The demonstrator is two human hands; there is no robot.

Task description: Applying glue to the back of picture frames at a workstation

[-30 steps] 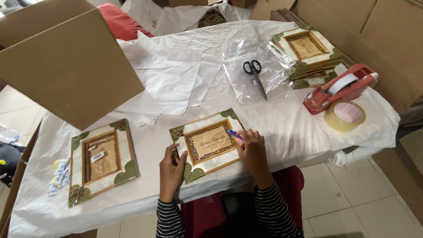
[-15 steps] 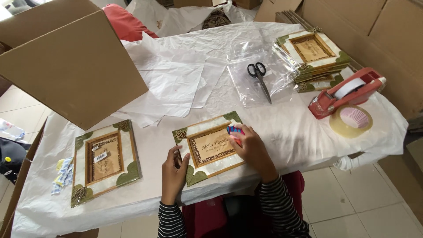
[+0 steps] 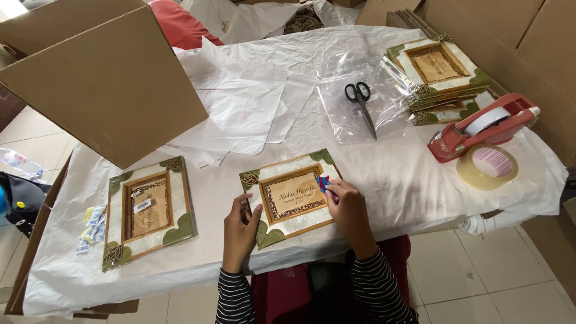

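A decorated picture frame (image 3: pixel 282 180) with green corner leaves lies flat at the table's near edge. My left hand (image 3: pixel 240 227) rests on its lower left corner, fingers spread, steadying it. My right hand (image 3: pixel 347 207) sits at the frame's right side and pinches a small pink and blue piece (image 3: pixel 324 182) against the frame's inner border. A second, similar frame (image 3: pixel 147 210) lies to the left, apart from both hands.
A big open cardboard box (image 3: pixel 108 84) stands at the back left. Scissors (image 3: pixel 362 103) lie on clear plastic bags. A stack of frames (image 3: pixel 441 75), a red tape dispenser (image 3: pixel 480 126) and a tape roll (image 3: pixel 487 167) are on the right. Small packets (image 3: pixel 91 227) lie far left.
My right hand has carried the small pink and blue piece from the frame's upper right edge down onto its inner right border. The left hand stays on the lower left corner.
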